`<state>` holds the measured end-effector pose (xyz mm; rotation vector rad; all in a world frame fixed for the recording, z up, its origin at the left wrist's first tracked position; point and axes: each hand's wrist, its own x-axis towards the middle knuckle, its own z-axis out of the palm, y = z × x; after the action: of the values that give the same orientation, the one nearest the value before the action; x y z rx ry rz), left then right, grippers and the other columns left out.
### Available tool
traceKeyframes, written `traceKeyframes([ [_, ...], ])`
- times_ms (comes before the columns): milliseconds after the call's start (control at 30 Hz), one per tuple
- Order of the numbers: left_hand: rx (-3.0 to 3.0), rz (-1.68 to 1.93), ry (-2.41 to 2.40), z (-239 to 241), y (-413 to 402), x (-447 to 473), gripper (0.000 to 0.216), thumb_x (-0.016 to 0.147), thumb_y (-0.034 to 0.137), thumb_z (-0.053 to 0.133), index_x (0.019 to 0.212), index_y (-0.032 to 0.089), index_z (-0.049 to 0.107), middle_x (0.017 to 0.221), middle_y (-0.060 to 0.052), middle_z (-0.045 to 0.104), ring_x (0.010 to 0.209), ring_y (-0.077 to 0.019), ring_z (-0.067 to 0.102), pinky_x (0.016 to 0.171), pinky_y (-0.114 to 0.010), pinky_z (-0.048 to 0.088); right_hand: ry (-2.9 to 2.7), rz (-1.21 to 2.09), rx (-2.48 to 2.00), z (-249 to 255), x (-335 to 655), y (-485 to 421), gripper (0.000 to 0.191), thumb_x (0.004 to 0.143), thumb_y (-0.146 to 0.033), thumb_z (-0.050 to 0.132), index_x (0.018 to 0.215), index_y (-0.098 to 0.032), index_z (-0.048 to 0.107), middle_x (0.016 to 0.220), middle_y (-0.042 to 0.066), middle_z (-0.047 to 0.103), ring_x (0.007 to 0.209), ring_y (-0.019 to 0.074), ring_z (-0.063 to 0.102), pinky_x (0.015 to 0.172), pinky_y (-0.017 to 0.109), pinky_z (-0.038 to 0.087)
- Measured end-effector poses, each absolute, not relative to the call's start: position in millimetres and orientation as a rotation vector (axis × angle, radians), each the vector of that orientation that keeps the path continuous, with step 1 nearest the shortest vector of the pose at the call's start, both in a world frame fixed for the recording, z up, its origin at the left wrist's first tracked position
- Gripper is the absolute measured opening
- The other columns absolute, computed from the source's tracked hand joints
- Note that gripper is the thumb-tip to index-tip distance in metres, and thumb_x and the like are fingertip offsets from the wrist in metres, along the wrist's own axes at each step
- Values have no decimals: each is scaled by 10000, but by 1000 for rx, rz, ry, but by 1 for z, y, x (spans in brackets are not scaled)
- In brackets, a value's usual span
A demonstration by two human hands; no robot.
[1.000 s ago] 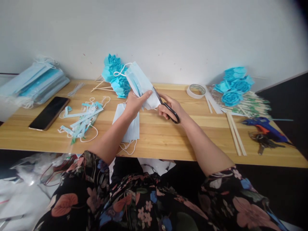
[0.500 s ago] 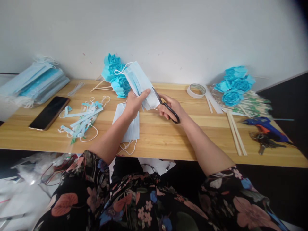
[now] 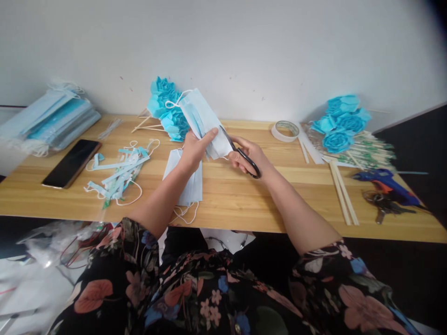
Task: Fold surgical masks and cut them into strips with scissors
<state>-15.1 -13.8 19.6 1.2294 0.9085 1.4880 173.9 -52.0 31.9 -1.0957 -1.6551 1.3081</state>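
Note:
My left hand (image 3: 196,151) grips a light blue face mask (image 3: 200,111), tilted above the table with a white ear loop at its upper left. My right hand (image 3: 247,156) is closed round the black handles of a pair of scissors (image 3: 252,167). The scissor blades lie against the mask's lower right edge; whether both sides of the mask are between them I cannot tell. Under my left forearm another face mask (image 3: 190,184) rests on the table. Cut mask strips with ear loops (image 3: 122,174) lie in a heap to the left.
On the wooden table (image 3: 244,204) stand blue paper-like flowers (image 3: 165,104), more flowers (image 3: 340,123) at right, a tape roll (image 3: 284,131), wooden sticks (image 3: 342,193), a glue gun (image 3: 387,184), keys (image 3: 382,207), a phone (image 3: 72,163) and a pile of masks (image 3: 56,114).
Hardly anything differs. The scissor handles have shifted very slightly left; the mask and both hands keep nearly the same place.

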Motion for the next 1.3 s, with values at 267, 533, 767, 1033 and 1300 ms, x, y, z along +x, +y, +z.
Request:
traceKeyframes([
  [267,1252,1495,904,16,-11,-16,543,669,589,860,951,152,705,968,-100,759,1041,-310,709,923,-431,580,-1642,1302,-1094,31,173,-53,794,802,-535,761,1459,-145,542,543,-61,583,345,55,387,330,184,255],
  [533,1233,1499,905,14,-9,-16,524,673,557,866,951,148,694,957,-101,757,1015,-301,716,913,-414,577,-1647,1301,-1086,29,174,-51,799,802,-538,763,1460,-143,541,539,-61,580,340,55,390,325,181,262],
  [767,1232,1529,916,13,-8,-16,547,697,584,843,983,141,697,1018,-122,744,1068,-325,703,952,-461,574,-1641,1324,-1095,28,174,-50,785,805,-501,758,1467,-147,530,543,-60,577,351,62,391,333,186,254],
  [1033,1221,1537,885,15,-9,-16,564,646,572,877,970,147,695,1005,-110,747,1055,-324,706,943,-461,579,-1718,1260,-1068,24,177,-45,738,801,-613,745,1352,-140,610,625,-27,570,490,91,481,409,199,301],
  [1300,1244,1468,905,18,-15,-13,545,632,565,883,940,147,715,986,-113,763,997,-320,728,885,-434,593,-1747,1271,-1046,21,178,-46,828,801,-747,681,1367,-151,581,638,-39,567,440,60,407,406,194,300],
])
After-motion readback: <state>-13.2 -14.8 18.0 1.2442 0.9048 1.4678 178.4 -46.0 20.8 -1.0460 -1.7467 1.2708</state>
